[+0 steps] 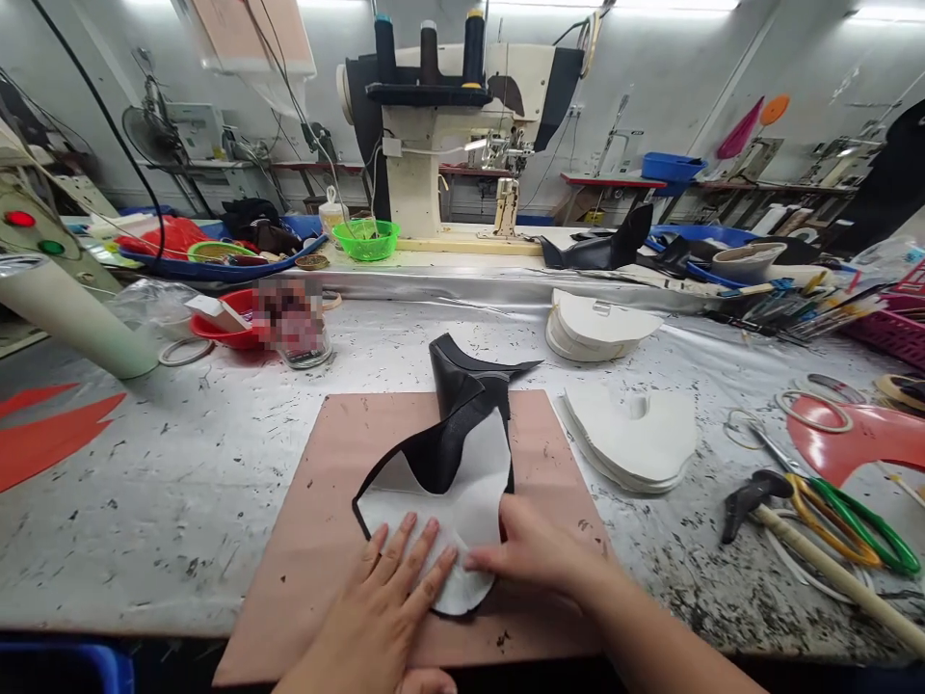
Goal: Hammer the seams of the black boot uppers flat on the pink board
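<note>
White lining (462, 520) is laid over the black leather upper (455, 434) on the pink board (318, 540), at the near table edge. It is pressed flat by the left hand (383, 617), fingers extended and slightly apart, and by the right hand (535, 554), whose fingers are held together on its edge.

Matt white lining (462, 501) on glossy black leather upper (452, 439), smooth pink board (325, 501).
</note>
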Available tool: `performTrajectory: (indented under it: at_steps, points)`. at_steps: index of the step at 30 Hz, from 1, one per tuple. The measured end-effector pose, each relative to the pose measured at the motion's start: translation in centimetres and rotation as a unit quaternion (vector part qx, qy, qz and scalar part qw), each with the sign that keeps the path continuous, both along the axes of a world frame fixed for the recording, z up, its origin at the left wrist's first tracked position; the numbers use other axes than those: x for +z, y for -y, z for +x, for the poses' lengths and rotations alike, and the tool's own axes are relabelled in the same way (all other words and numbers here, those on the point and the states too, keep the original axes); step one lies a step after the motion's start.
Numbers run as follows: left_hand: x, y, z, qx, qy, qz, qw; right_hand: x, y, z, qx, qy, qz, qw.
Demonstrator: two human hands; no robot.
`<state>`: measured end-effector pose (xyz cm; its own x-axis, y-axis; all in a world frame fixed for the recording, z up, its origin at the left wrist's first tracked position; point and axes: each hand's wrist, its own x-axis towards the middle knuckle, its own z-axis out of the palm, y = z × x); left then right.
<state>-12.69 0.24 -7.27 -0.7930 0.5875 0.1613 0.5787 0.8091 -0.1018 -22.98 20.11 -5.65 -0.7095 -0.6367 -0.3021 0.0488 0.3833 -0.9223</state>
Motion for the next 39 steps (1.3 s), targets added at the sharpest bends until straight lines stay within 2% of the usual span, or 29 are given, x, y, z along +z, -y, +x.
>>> performTrajectory:
  at_steps: [3,7,11,16,18,20,22,25,27,32,36,39]
  points:
    - [0.1,0.6,0.0,-0.030,0.047,-0.006,0.998,0.2,-1.0,-1.6,-0.027,-0.003,-0.022,0.999]
    - [0.4,1.3,-0.5,-0.045,0.133,0.010,0.990,0.4,-1.8,-3.1,-0.035,-0.042,0.023,0.998]
    - [0.0,0.8,-0.9,-0.065,0.195,0.006,0.979,0.4,-1.7,-3.9,-0.044,-0.071,0.029,0.996]
    - [0.2,-1.8,-2.5,-0.125,0.065,0.015,0.990,1.3,-1.2,-5.8,-0.067,-0.119,0.100,0.986]
    - [0.6,-3.2,-3.5,-0.106,0.037,0.011,0.994,1.9,-0.8,-6.6,-0.065,-0.168,0.090,0.979]
    - [0.8,-4.3,-4.2,-0.060,0.013,0.020,0.998,2.3,-0.4,-7.3,-0.042,-0.192,0.081,0.977]
    - [0.4,-5.0,-4.8,-0.033,-0.026,0.031,0.999,2.6,0.0,-8.1,-0.016,-0.201,0.108,0.974]
    - [-0.6,-4.9,-5.4,-0.061,-0.100,0.029,0.993,2.5,0.0,-9.6,0.011,-0.197,0.159,0.967]
    - [-1.1,-4.4,-5.8,-0.080,-0.119,0.017,0.990,2.4,-0.1,-10.8,0.025,-0.185,0.162,0.969]
    - [-0.5,-2.9,-6.9,-0.128,-0.051,-0.015,0.990,2.7,0.2,-12.8,0.033,-0.189,0.183,0.964]
    - [0.3,-2.2,-7.6,-0.168,-0.051,-0.021,0.984,3.0,1.0,-12.2,0.080,-0.189,0.174,0.963]
    - [-0.3,-2.1,-7.4,-0.184,-0.112,-0.034,0.976,3.4,1.5,-10.7,0.112,-0.200,0.153,0.961]
